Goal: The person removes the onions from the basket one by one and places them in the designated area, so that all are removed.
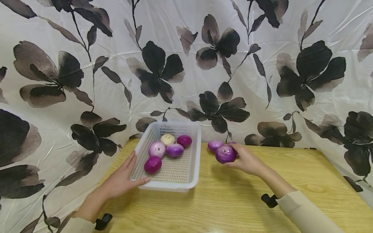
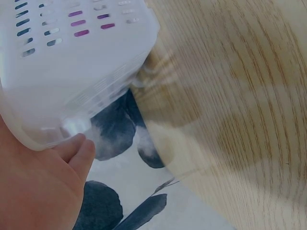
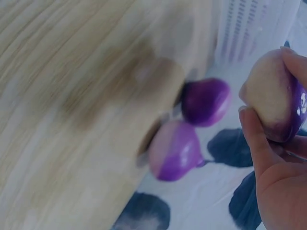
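My right hand (image 1: 246, 160) holds a purple onion (image 1: 225, 154) above the table, thumb and fingers around its sides. The right wrist view shows that onion's pale underside (image 3: 268, 96) between the fingertips. Just behind it, two more purple onions (image 3: 206, 101) rest near the table's back edge; in the head view one is mostly hidden by the hand. A white plastic basket (image 1: 193, 168) stands to the left with several onions inside: a cream one (image 1: 167, 139), a pale purple one (image 1: 157, 149), and others purple to magenta. My left hand (image 1: 123, 178) grips its front left corner, thumb on the rim.
The wooden table (image 1: 233, 207) carries everything and ends at the back against a white cloth (image 1: 186, 106) with dark printed flowers. That cloth also hangs along the left side. A black strap piece (image 1: 269, 200) sits at each wrist.
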`<action>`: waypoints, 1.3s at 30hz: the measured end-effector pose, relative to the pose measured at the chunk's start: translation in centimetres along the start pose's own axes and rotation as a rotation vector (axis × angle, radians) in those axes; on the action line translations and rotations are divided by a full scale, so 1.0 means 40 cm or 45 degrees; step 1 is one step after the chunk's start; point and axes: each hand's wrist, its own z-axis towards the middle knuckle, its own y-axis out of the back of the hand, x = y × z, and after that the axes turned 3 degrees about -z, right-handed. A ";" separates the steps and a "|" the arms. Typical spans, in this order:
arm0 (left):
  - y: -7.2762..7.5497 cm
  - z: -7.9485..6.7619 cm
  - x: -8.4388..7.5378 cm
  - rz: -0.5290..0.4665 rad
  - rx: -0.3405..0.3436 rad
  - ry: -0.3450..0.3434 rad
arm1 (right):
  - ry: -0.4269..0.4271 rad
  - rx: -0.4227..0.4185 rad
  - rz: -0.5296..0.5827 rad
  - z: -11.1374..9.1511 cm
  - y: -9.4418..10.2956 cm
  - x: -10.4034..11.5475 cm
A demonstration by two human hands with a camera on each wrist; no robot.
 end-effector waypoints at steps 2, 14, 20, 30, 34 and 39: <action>0.001 0.000 -0.002 0.000 0.000 -0.001 | -0.014 -0.001 0.033 -0.007 0.008 -0.016; 0.002 -0.002 -0.006 0.000 -0.003 0.001 | -0.080 -0.035 0.022 -0.047 0.044 -0.088; 0.002 -0.003 -0.006 0.006 -0.010 -0.006 | -0.133 -0.050 -0.016 -0.066 0.061 -0.117; 0.003 -0.003 -0.004 -0.001 0.001 0.003 | -0.153 -0.078 -0.066 -0.088 0.078 -0.168; 0.002 -0.004 -0.005 -0.001 0.005 0.003 | -0.172 -0.072 -0.068 -0.094 0.080 -0.191; 0.003 -0.003 -0.008 -0.011 0.005 0.008 | -0.206 -0.075 -0.058 -0.095 0.085 -0.211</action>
